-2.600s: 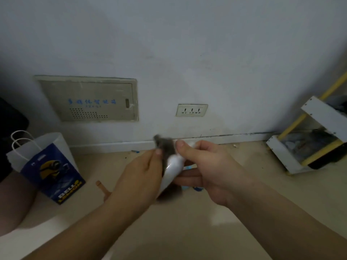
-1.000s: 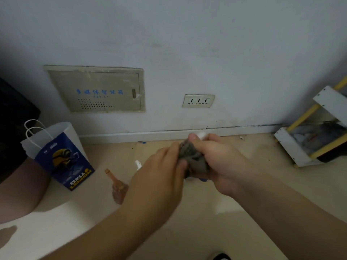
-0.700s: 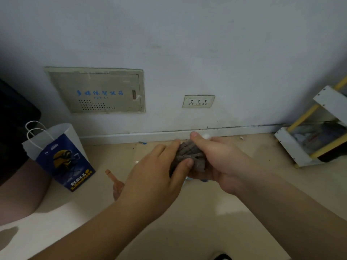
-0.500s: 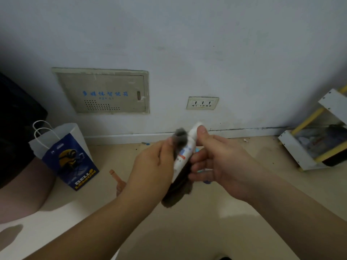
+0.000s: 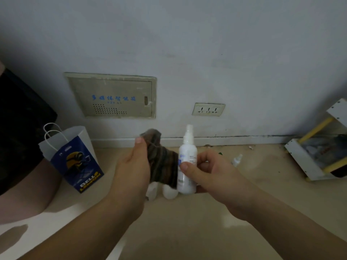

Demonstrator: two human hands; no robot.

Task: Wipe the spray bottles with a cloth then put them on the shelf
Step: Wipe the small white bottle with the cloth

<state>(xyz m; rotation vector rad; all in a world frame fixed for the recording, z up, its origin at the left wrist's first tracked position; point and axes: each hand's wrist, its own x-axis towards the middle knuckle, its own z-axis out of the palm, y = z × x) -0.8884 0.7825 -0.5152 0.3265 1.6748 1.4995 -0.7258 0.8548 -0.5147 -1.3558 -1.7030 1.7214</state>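
One spray bottle now upright in right hand, cloth pulled aside.

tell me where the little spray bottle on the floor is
In the head view the little spray bottle lies on the floor just right of the right hand, between it and the white shelf.

Cloth left of spray bottle

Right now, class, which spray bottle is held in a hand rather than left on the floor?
The large white spray bottle, upright in the right hand; the small bottle is on the floor further right.
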